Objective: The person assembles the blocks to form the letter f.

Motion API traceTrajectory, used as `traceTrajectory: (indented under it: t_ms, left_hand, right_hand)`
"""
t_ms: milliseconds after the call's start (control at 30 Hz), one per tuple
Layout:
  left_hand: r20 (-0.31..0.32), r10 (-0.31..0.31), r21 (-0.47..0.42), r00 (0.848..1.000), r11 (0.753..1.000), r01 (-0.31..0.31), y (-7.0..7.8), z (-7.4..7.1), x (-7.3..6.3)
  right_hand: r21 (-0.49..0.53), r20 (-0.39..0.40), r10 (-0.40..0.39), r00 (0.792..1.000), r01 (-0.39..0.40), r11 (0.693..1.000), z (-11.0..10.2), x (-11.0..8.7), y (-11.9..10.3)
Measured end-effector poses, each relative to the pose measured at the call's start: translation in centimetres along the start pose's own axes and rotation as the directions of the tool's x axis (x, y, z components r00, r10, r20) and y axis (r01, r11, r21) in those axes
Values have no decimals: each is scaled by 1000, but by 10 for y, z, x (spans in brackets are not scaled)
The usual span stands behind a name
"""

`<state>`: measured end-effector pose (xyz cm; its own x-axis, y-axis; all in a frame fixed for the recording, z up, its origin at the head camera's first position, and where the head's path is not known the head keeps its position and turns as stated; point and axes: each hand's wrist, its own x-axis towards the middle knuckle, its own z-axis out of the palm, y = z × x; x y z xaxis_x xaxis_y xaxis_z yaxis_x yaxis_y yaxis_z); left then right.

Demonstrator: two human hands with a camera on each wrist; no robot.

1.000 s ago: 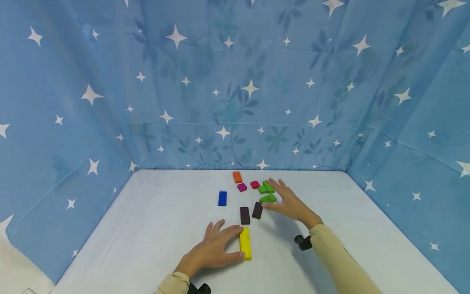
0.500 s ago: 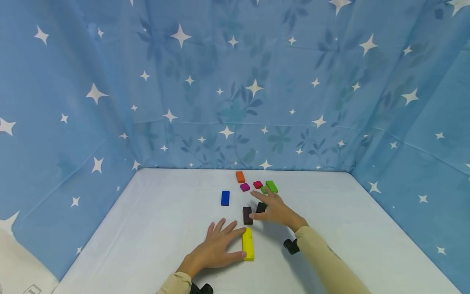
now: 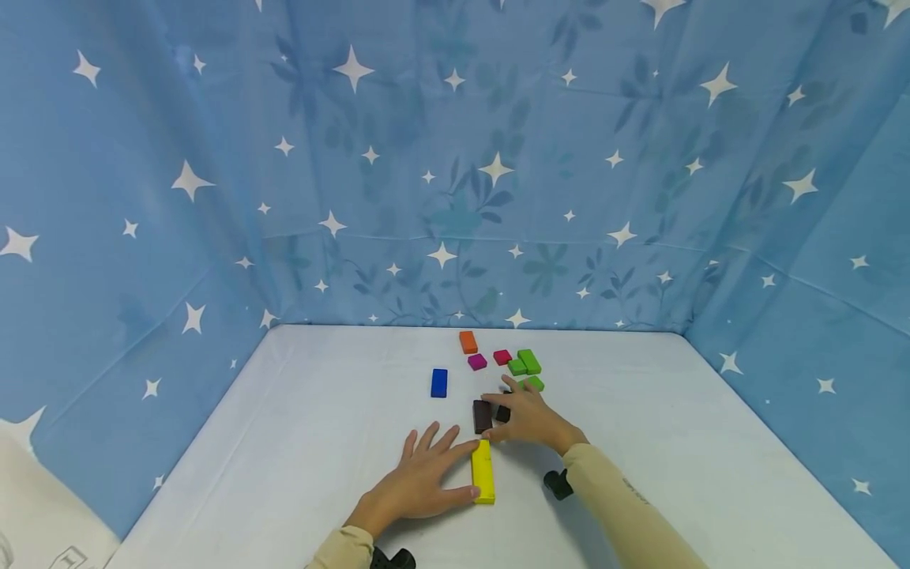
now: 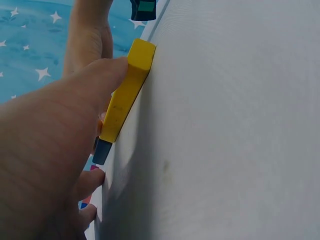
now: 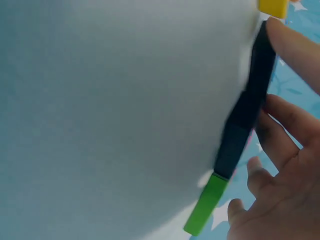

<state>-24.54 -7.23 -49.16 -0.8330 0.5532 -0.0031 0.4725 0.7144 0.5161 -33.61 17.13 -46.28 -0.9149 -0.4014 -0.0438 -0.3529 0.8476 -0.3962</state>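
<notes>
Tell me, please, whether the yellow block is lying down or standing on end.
Lying down: the head and left wrist views both show the yellow block with its long side along the white tabletop.

On the counter (image 3: 341, 427), the front block (image 3: 483, 476) lies nearest — the middle block (image 3: 482, 416) just behind it. A side block (image 3: 439, 383) sits farther back, leftward; the rear block (image 3: 468, 342) lies near the curtain (image 3: 398, 190).

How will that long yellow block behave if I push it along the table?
The yellow block looks stiff, with straight edges. It probably won't roll, since its sides look flat. Being long and narrow, it may swivel if pushed near one end.
</notes>
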Motion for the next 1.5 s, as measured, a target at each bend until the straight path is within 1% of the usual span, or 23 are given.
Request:
traceTrajectory:
  t_ms: [67,267,400,533,700,867,1067,1200,1333,1500]
  left_hand:
    - [0,-2,-2,1000,1000,2,0,0,0]
    - [-6,1,-3,1000,1000,-1,0,0,0]
    - [-11,15,-9,1000,1000,-15,0,-1,0]
    - [-11,27,-21,1000,999,-27,-1,-2,0]
    - [-23,27,-35,999,999,-28,-4,-1,0]
    - [-38,25,-50,999,998,-27,-5,0,1]
    - [-36,33,-51,999,998,-35,-2,-1,0]
    - [-36,35,-50,999,998,-37,0,-3,-2]
    - [-34,37,-52,999,998,-39,0,-4,-3]
    - [-25,38,-53,999,998,-40,0,-3,-2]
  right_hand:
    - [3,-7,-3,1000,3,1000,2,0,1]
    - [41,-23,55,998,-54,998,5,-1,1]
    - [46,-39,62,997,-60,997,4,-2,1]
    - [60,-59,57,997,-53,997,1,-7,0]
    - [81,-87,22,996,-15,997,-11,-19,1]
    - [78,-94,15,995,-7,997,-22,-38,9]
    - [79,-85,11,996,-4,997,-36,-73,22]
    - [80,-82,22,996,-15,997,-41,-97,30]
    - [126,-62,27,998,-20,992,-42,-115,32]
    - [168,-50,28,998,-20,986,-43,-132,28]
